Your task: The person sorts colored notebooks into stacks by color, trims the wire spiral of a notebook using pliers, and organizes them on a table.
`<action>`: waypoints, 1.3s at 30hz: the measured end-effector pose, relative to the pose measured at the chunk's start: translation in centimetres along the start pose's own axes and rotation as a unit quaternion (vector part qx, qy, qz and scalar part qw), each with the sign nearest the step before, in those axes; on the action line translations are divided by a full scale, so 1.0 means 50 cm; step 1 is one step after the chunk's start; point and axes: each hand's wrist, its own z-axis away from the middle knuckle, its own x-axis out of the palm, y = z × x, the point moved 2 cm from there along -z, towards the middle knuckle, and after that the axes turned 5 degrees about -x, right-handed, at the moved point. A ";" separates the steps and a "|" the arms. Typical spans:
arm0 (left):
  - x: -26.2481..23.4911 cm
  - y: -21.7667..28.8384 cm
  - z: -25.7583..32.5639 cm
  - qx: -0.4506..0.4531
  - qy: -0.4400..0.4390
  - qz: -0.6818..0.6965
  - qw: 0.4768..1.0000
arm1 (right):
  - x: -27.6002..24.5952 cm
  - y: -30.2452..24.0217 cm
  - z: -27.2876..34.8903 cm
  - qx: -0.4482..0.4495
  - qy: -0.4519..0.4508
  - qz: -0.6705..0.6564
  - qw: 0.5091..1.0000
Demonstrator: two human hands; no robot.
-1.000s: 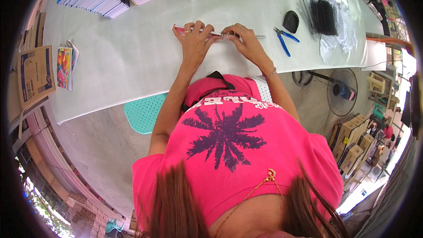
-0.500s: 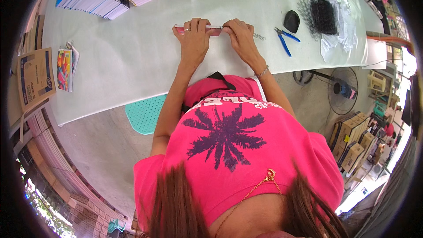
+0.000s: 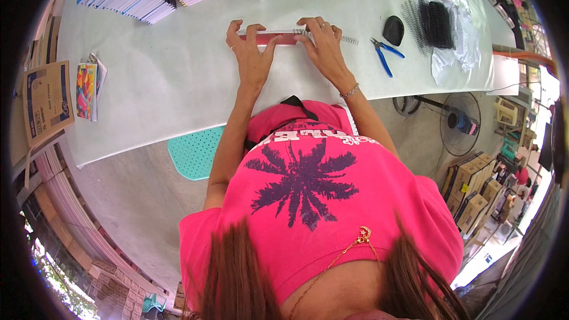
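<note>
"One red booklet lies on the desk, its long edge running between the left hand and the right hand. What are the fingers doing?"

"The left fingers grasp the booklet, thumb on its red face; the right fingers grasp a spiral coil at the booklet's right end. How hard they press cannot be told."

"How is the step best carried out?"

"It reads as working the coil along the edge. The left hold should stay steady and the edge straight; the right fingers should turn the coil lightly, in line with it. Forcing would probably bend a loop."

"What stands in the way?"

"The right fingers hide part of the join, and the coil's free end juts rightward, toward blue-handled pliers. Farther right, a bundle of black coils rests on crumpled white wrapping. Rows of notebooks line the far side; a colourful booklet lies well apart, at left."
</note>
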 end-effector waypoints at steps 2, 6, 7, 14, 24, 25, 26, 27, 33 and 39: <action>0.005 -0.007 0.005 -0.017 0.005 0.013 1.000 | 0.007 0.004 0.000 0.002 -0.021 0.016 1.000; 0.013 -0.003 0.011 -0.044 -0.015 0.055 0.997 | 0.008 -0.016 -0.005 -0.021 0.024 0.022 0.999; 0.014 -0.002 0.010 -0.042 -0.023 0.061 0.997 | 0.019 -0.012 0.001 -0.028 0.029 0.023 0.999; 0.016 -0.007 0.012 -0.040 -0.017 0.044 0.998 | 0.021 0.005 0.005 0.044 0.007 -0.081 0.996; 0.024 0.001 0.008 -0.077 -0.034 0.049 0.995 | 0.017 0.020 -0.002 0.007 0.014 -0.090 0.996; 0.024 0.001 0.009 -0.080 -0.034 0.053 0.995 | 0.015 0.018 -0.002 -0.003 0.015 -0.077 0.997; 0.025 -0.002 0.009 -0.075 -0.029 0.057 0.995 | 0.014 0.016 -0.003 -0.013 0.015 -0.064 0.998; 0.027 -0.005 0.009 -0.069 -0.024 0.061 0.995 | 0.012 0.014 -0.005 -0.006 0.022 -0.077 0.997; 0.030 -0.005 0.009 -0.064 -0.017 0.066 0.996 | 0.015 0.018 -0.005 0.030 0.025 -0.115 0.993; 0.032 -0.007 0.010 -0.069 -0.020 0.058 0.996 | 0.007 0.014 -0.008 0.013 0.022 -0.092 0.995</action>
